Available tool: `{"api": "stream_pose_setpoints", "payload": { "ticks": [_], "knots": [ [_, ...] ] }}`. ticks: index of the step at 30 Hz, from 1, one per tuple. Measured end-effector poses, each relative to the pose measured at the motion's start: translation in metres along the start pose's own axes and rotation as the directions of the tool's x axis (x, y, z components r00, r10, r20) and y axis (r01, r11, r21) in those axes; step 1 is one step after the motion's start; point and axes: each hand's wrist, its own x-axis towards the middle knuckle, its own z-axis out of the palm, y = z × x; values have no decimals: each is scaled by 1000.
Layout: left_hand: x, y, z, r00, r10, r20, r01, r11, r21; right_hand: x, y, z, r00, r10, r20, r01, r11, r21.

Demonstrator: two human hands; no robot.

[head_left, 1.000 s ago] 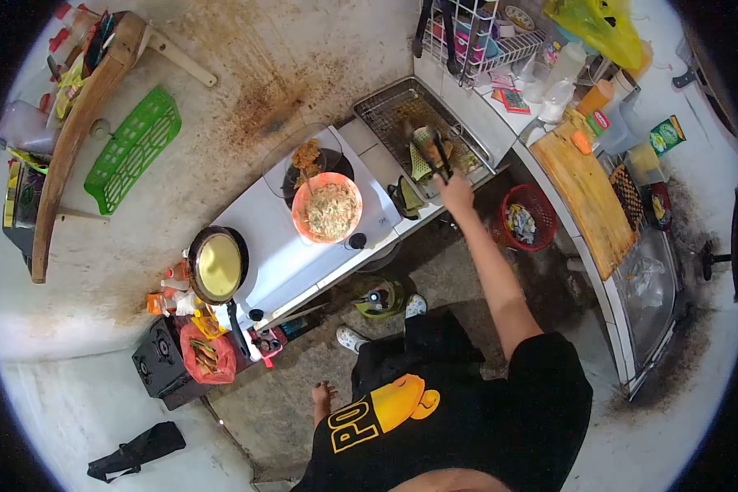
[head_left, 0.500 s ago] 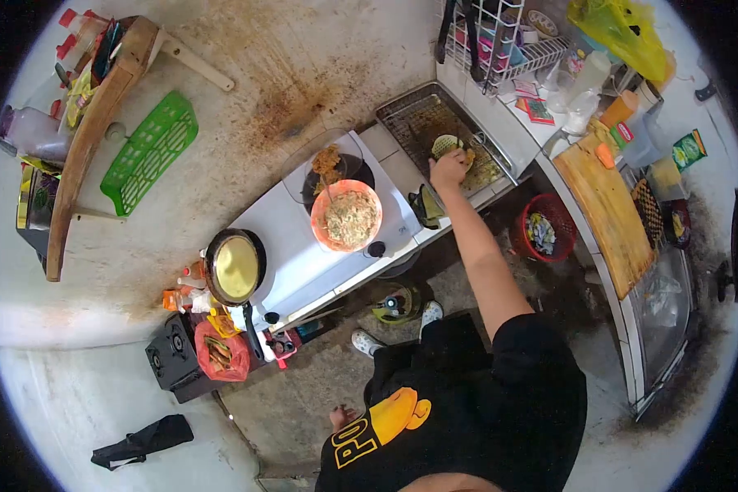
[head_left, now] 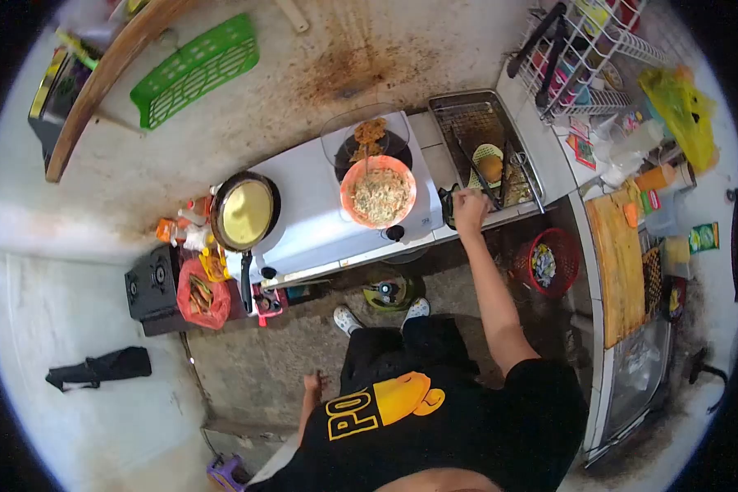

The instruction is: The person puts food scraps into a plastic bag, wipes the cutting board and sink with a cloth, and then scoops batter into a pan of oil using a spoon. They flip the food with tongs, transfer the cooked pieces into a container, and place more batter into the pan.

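Head view, right hand [head_left: 469,210] beside wire tray [head_left: 467,115] (tongs [head_left: 476,170] inside), noodle bowl [head_left: 378,192] near

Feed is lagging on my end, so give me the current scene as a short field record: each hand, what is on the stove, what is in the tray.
right hand: reaching to the tongs at the wire rack tray; grip unclear
left hand: down by the side, holding nothing
tray: round fried piece on the rack
stove: orange bowl of noodles, frying pan with pale yellow batter
floor: red basket beside the counter
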Motion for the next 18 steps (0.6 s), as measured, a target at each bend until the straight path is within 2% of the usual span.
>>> {"api": "stream_pose_setpoints", "payload": {
  "ticks": [1, 3, 5, 7, 8, 9, 10, 11, 12, 13, 15, 16, 17, 18],
  "knots": [
    [7, 8, 5, 1000, -29, 9, 29, 998, -51, -5, -23, -1, 995, -12, -104, 15, 999, 31],
    [9, 34, 20, 996, 67, 59, -64, 997, -52, 3, -59, -3, 988, -127, -88, 134, 988, 82],
    [13, 63, 41, 973, 222, 62, -221, 975, -16, 25, -106, -7, 966, -257, -19, 250, 917, 312],
    [12, 102, 66, 923, 362, 128, -373, 925, 72, 50, -139, 12, 932, -352, 89, 282, 856, 434],
    [37, 104, 82, 890, 444, 101, -450, 892, 45, 62, -157, 28, 920, -373, 118, 308, 877, 368],
    [35, 126, 96, 828, 528, 189, -559, 801, 212, 69, -168, 44, 908, -390, 152, 333, 894, 299],
    [-1, 161, 113, 840, 474, 265, -511, 855, 89, 75, -171, 60, 902, -401, 162, 342, 891, 298],
    [-38, 194, 133, 835, 428, 346, -446, 895, -31, 79, -175, 75, 883, -431, 185, 401, 899, 179],
    [-41, 210, 149, 789, 473, 391, -484, 872, -78, 83, -181, 83, 864, -457, 208, 456, 888, 57],
    [-42, 224, 162, 737, 518, 433, -519, 845, -127, 86, -187, 86, 858, -466, 214, 466, 883, 55],
    [-47, 256, 187, 717, 493, 492, -462, 865, -194, 91, -192, 89, 732, -396, 554, 486, 874, -17],
    [-50, 270, 195, 694, 494, 524, -438, 867, -238, 97, -193, 90, 636, -409, 654, 577, 815, -51],
    [-51, 287, 204, 665, 498, 557, -413, 866, -281, 99, -192, 88, 640, -404, 654, 577, 814, -61],
    [-47, 303, 215, 663, 489, 567, -376, 872, -312, 93, -188, 85, 668, -508, 544, 601, 799, 10]
  ]
}}
